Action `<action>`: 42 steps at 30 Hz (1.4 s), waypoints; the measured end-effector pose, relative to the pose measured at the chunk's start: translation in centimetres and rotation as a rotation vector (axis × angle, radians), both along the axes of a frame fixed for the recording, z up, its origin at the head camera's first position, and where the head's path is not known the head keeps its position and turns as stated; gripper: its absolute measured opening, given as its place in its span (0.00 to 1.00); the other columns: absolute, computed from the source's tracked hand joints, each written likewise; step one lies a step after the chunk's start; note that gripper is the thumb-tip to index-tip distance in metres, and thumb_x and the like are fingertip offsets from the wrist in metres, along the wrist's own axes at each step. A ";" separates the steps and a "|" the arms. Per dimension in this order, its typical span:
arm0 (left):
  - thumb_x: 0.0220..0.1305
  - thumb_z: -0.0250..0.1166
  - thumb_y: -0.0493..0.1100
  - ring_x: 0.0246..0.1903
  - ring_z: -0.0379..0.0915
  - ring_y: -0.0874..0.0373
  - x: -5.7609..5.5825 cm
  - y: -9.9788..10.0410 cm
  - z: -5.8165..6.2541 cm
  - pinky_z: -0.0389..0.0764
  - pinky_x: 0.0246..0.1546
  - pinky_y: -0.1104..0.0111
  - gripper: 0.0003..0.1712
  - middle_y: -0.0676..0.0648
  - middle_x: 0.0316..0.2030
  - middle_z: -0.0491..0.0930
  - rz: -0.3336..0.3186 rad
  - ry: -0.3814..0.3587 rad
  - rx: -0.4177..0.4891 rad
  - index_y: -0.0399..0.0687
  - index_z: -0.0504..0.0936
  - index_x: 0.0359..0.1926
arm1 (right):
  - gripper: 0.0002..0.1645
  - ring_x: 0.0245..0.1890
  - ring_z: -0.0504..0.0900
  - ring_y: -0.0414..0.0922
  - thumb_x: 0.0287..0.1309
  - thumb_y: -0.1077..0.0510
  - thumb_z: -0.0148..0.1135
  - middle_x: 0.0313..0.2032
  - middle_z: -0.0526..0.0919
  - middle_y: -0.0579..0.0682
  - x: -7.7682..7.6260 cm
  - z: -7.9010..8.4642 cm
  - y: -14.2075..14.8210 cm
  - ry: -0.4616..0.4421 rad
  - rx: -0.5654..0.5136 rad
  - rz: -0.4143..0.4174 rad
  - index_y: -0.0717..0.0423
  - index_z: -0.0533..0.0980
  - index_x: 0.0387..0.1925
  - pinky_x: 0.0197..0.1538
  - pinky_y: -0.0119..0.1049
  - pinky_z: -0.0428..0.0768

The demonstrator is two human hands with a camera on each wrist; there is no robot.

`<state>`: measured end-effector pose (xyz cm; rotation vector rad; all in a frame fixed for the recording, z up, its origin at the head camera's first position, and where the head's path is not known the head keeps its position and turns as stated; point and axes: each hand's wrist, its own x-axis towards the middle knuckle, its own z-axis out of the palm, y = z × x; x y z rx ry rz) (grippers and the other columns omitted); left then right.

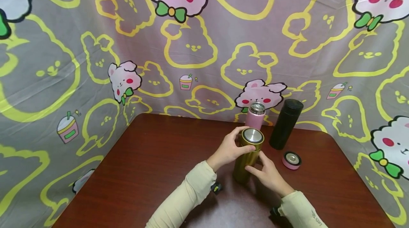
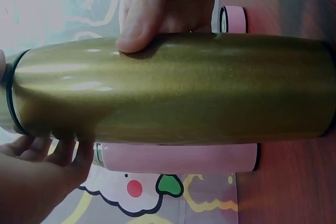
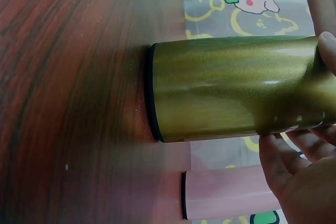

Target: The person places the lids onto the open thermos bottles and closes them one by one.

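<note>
A gold vacuum flask (image 1: 248,166) with a steel-topped lid (image 1: 253,135) stands nearly upright between both hands. My left hand (image 1: 230,148) grips it round the lid end, thumb in front. Lower down, my right hand (image 1: 269,174) holds the flask's body, its thumb on the near side. The left wrist view shows the gold body (image 2: 199,87) close up, fingers behind it partly hidden. In the right wrist view the dark base rim (image 3: 153,93) shows; whether it touches the table I cannot tell.
Behind the gold flask stands a lidless pink flask (image 1: 255,118), its steel mouth bare. A black flask (image 1: 285,125) is to its right, and a pink lid (image 1: 291,160) lies on the brown table (image 1: 153,150). Patterned cloth (image 1: 198,79) hangs along the table's far and side edges.
</note>
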<state>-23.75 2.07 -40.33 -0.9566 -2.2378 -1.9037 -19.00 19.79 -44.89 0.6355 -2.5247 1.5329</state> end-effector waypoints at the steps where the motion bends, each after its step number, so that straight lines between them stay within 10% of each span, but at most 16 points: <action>1: 0.55 0.70 0.39 0.44 0.74 0.62 -0.1 0.0 0.0 0.76 0.42 0.69 0.33 0.51 0.50 0.76 -0.004 0.001 0.008 0.51 0.69 0.61 | 0.33 0.51 0.76 0.57 0.52 0.65 0.69 0.52 0.76 0.61 0.0 0.0 0.0 -0.001 -0.001 0.001 0.63 0.65 0.58 0.48 0.49 0.77; 10: 0.55 0.69 0.33 0.45 0.73 0.66 -0.5 -0.2 0.1 0.74 0.48 0.70 0.33 0.45 0.52 0.75 -0.084 -0.083 0.032 0.44 0.68 0.62 | 0.33 0.51 0.76 0.57 0.53 0.65 0.68 0.52 0.76 0.61 0.2 0.1 0.0 -0.016 0.029 -0.007 0.63 0.65 0.59 0.49 0.48 0.76; 17: 0.59 0.66 0.35 0.45 0.70 0.69 0.6 -1.3 2.7 0.73 0.48 0.70 0.32 0.40 0.52 0.73 -0.174 -0.085 -0.015 0.36 0.66 0.63 | 0.32 0.51 0.76 0.52 0.53 0.62 0.69 0.51 0.77 0.56 -1.2 -2.0 0.6 0.007 0.028 -0.014 0.59 0.66 0.58 0.49 0.39 0.77; 24: 0.60 0.66 0.43 0.48 0.69 0.67 -2.0 -1.1 0.2 0.73 0.49 0.69 0.35 0.40 0.55 0.71 -0.251 -0.085 -0.028 0.40 0.63 0.66 | 0.34 0.51 0.76 0.51 0.53 0.61 0.69 0.52 0.77 0.55 -2.0 -3.0 1.0 0.018 0.040 -0.017 0.57 0.65 0.60 0.49 0.42 0.77; 32: 0.54 0.63 0.66 0.53 0.68 0.63 -2.5 -1.2 -0.3 0.71 0.52 0.67 0.45 0.45 0.56 0.72 -0.295 -0.044 -0.028 0.49 0.63 0.67 | 0.34 0.50 0.76 0.52 0.52 0.56 0.70 0.51 0.78 0.54 -2.1 -3.1 1.2 0.047 0.021 0.006 0.55 0.66 0.59 0.48 0.45 0.77; 42: 0.63 0.63 0.52 0.55 0.67 0.63 -2.3 -1.4 0.0 0.70 0.53 0.68 0.41 0.42 0.60 0.69 -0.284 -0.092 -0.062 0.43 0.58 0.70 | 0.34 0.49 0.77 0.51 0.52 0.57 0.70 0.51 0.78 0.53 -1.9 -3.0 1.1 0.043 0.018 0.003 0.54 0.66 0.59 0.48 0.44 0.77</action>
